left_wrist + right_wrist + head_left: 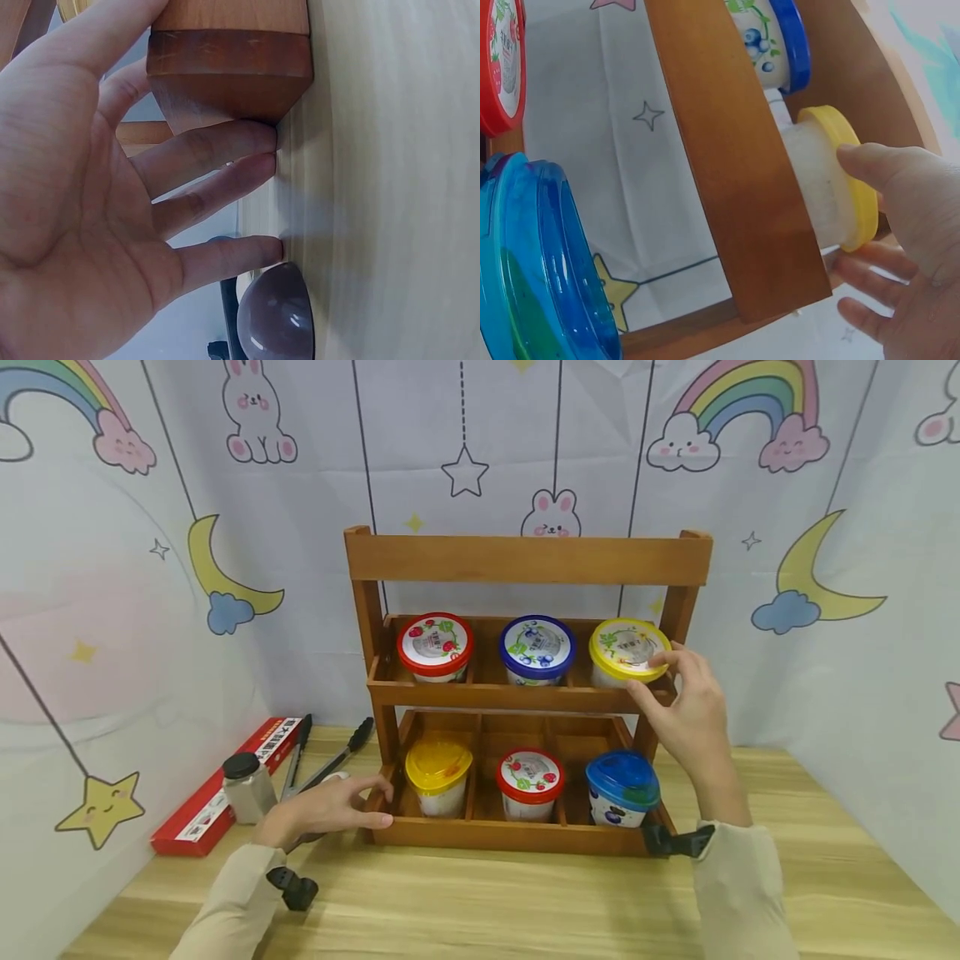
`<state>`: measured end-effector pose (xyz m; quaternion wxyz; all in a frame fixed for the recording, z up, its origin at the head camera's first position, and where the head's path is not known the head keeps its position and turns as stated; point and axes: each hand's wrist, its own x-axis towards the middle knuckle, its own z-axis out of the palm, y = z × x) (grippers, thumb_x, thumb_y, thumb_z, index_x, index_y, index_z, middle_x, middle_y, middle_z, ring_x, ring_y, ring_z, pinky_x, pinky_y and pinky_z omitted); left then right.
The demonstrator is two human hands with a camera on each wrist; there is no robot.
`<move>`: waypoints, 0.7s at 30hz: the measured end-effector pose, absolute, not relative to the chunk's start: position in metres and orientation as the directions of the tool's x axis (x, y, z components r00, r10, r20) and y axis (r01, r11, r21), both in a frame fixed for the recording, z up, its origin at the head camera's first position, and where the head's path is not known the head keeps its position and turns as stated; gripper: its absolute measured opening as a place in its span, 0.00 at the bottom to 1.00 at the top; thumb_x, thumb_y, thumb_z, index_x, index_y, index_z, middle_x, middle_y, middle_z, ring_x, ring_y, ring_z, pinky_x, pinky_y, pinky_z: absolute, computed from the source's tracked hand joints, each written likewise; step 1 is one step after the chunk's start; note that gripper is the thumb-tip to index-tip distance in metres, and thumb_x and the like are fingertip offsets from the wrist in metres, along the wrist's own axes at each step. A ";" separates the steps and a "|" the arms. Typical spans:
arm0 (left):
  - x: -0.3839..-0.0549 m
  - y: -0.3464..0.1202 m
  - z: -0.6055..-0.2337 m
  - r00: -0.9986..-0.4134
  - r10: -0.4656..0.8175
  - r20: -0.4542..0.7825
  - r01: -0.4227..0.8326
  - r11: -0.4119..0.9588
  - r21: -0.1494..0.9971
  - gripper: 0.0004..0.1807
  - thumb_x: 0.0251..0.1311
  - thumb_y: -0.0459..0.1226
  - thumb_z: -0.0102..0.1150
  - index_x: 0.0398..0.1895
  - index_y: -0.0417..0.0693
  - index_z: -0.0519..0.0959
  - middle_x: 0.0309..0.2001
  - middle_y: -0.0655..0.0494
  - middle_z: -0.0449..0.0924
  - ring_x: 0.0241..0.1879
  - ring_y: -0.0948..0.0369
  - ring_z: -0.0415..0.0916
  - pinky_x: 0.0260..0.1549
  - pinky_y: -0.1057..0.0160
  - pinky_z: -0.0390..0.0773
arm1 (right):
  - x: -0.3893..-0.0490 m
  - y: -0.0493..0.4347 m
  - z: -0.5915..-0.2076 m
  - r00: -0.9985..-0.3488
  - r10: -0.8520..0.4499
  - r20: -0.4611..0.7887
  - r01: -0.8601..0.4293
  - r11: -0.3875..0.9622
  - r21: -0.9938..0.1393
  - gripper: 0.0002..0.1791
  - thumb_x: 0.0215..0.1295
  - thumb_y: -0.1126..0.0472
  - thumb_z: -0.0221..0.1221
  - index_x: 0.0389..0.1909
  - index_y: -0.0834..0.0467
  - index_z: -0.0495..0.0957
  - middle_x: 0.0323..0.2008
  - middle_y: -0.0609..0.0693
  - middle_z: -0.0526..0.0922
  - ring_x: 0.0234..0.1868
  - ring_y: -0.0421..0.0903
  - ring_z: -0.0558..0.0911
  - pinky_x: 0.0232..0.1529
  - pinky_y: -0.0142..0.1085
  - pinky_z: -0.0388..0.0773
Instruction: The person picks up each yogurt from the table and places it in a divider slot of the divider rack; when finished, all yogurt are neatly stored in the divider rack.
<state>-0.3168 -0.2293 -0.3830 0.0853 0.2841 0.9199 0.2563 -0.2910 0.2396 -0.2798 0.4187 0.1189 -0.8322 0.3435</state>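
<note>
A two-tier wooden rack stands on the table with lidded cups in its compartments. In the upper right compartment sits a yellow-lidded cup. My right hand pinches its lid, thumb at the near edge and index finger at the far right; in the right wrist view the thumb presses the yellow rim. My left hand rests against the rack's lower left corner, fingers mostly straight along its side. Beside the yellow-lidded cup are a blue-lidded cup and a red-lidded cup.
The lower tier holds a yellow-lidded cup, a red-lidded cup and a blue-lidded cup. Left of the rack lie black-tipped tongs, a black-capped jar and a long red box. Printed cloth hangs behind.
</note>
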 end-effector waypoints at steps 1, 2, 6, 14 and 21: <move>-0.317 -0.230 -0.383 -0.823 0.568 -0.011 0.481 0.706 0.519 0.25 0.65 0.53 0.63 0.56 0.48 0.75 0.29 0.60 0.74 0.26 0.62 0.67 0.25 0.62 0.64 | -0.291 0.240 -0.279 -0.625 0.092 0.775 -0.482 0.735 -0.476 0.20 0.63 0.58 0.69 0.48 0.65 0.73 0.66 0.67 0.68 0.65 0.66 0.68 0.60 0.62 0.68; -0.317 -0.230 -0.383 -0.822 0.570 -0.011 0.482 0.706 0.519 0.25 0.64 0.53 0.63 0.56 0.48 0.75 0.29 0.60 0.73 0.26 0.62 0.66 0.25 0.62 0.64 | -0.290 0.239 -0.279 -0.628 0.093 0.772 -0.481 0.734 -0.479 0.20 0.63 0.58 0.69 0.48 0.65 0.74 0.66 0.66 0.68 0.65 0.66 0.68 0.60 0.62 0.67; -0.317 -0.230 -0.382 -0.821 0.571 -0.012 0.481 0.703 0.524 0.25 0.64 0.53 0.64 0.56 0.48 0.75 0.29 0.58 0.70 0.25 0.63 0.64 0.26 0.62 0.64 | -0.288 0.240 -0.278 -0.636 0.096 0.766 -0.479 0.729 -0.489 0.19 0.64 0.58 0.68 0.48 0.65 0.74 0.66 0.66 0.69 0.65 0.66 0.69 0.61 0.61 0.67; -0.318 -0.229 -0.381 -0.824 0.566 -0.020 0.471 0.705 0.529 0.25 0.64 0.53 0.64 0.56 0.49 0.74 0.35 0.58 0.77 0.30 0.60 0.69 0.27 0.61 0.65 | -0.285 0.242 -0.275 -0.633 0.091 0.769 -0.482 0.731 -0.484 0.19 0.66 0.60 0.66 0.50 0.66 0.74 0.64 0.65 0.71 0.56 0.62 0.74 0.56 0.59 0.69; -0.318 -0.228 -0.382 -0.821 0.571 -0.025 0.471 0.701 0.536 0.25 0.64 0.53 0.64 0.57 0.48 0.74 0.40 0.56 0.78 0.33 0.58 0.70 0.29 0.59 0.67 | -0.283 0.245 -0.276 -0.648 0.101 0.755 -0.469 0.729 -0.499 0.18 0.67 0.59 0.65 0.51 0.65 0.74 0.64 0.64 0.72 0.56 0.63 0.75 0.56 0.62 0.69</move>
